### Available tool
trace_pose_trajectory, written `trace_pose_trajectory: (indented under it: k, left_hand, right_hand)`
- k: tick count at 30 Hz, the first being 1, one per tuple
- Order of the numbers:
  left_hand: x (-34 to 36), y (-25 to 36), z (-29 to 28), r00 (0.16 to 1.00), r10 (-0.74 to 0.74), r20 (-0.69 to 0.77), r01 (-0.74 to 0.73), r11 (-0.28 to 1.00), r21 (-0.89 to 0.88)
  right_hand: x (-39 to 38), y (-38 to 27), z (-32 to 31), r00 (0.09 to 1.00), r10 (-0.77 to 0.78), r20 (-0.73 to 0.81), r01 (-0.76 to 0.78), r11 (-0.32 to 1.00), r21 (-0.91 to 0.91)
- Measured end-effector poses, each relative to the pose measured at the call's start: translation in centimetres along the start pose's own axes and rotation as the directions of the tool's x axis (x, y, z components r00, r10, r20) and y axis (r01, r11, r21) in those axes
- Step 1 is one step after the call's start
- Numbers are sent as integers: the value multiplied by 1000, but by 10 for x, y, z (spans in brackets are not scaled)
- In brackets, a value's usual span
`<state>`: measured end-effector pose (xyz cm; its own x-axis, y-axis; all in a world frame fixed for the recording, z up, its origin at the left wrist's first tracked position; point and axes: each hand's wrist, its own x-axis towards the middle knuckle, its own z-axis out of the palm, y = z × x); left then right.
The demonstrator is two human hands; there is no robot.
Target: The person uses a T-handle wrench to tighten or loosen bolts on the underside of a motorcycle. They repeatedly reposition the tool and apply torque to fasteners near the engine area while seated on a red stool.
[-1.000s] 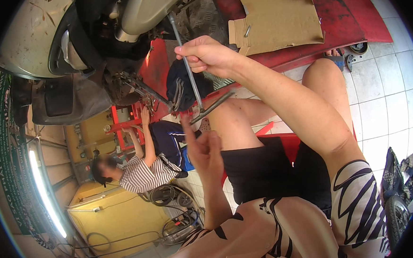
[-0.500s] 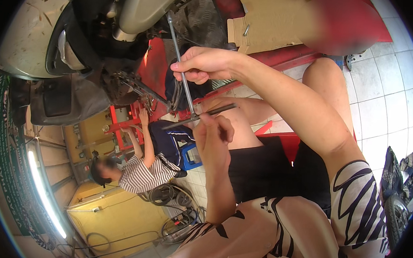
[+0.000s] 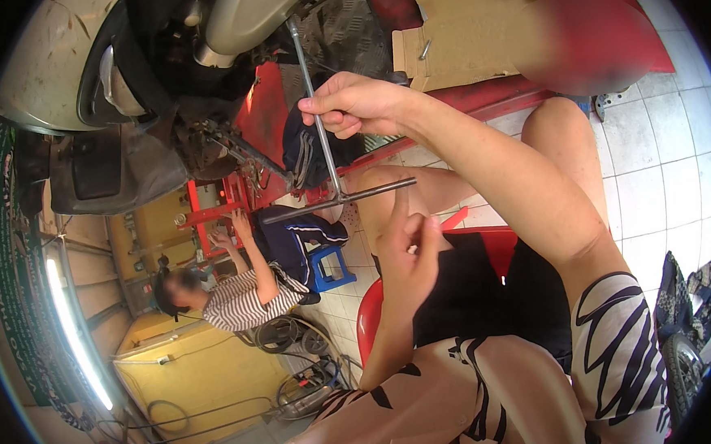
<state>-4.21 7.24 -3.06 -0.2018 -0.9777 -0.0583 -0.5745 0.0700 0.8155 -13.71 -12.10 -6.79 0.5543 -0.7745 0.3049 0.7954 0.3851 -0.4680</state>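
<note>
T-handle wrench (image 3: 326, 147), upper centre, reaches up to the beige panel (image 3: 258, 13); the right hand (image 3: 354, 104) has its grip round the shaft (image 3: 303, 64), best kept steady and aligned. The left hand (image 3: 411, 250), grip loose and empty, extends a finger by the crossbar (image 3: 378, 189).

A single head-worn fisheye view looks down at the nearby T-handled wrench (image 3: 326, 151).

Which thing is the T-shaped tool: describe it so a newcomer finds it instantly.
Find the curved beige vehicle panel at the top, then the right hand below it. That hand grips the slim T-shaped tool. Unlike the short metal piece on the cardboard, it is long and ends in a crossbar.
</note>
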Motion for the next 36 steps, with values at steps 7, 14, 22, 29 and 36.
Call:
trace_pose_trajectory:
  k: [7,14,22,29,36]
  left_hand:
    - [12,10,-21,907,172,-385,-232,966,-115]
    - [5,-14,-9,997,-69,38,71,994,-79]
    - [8,5,-13,909,123,-398,-222,951,-213]
    - [6,1,-4,988,-68,137,91,980,-177]
    - [12,14,-16,891,308,-332,-349,935,-69]
  right_hand:
    - [0,-4,-1,996,-47,-71,43,998,-48]
    - [1,-2,2,994,-71,-87,72,997,1]
    - [2,-6,-4,983,-114,-142,111,993,-29]
    - [3,-4,-5,979,-123,-165,130,991,33]
    - [-1,-15,-3,973,-156,-172,164,986,33]
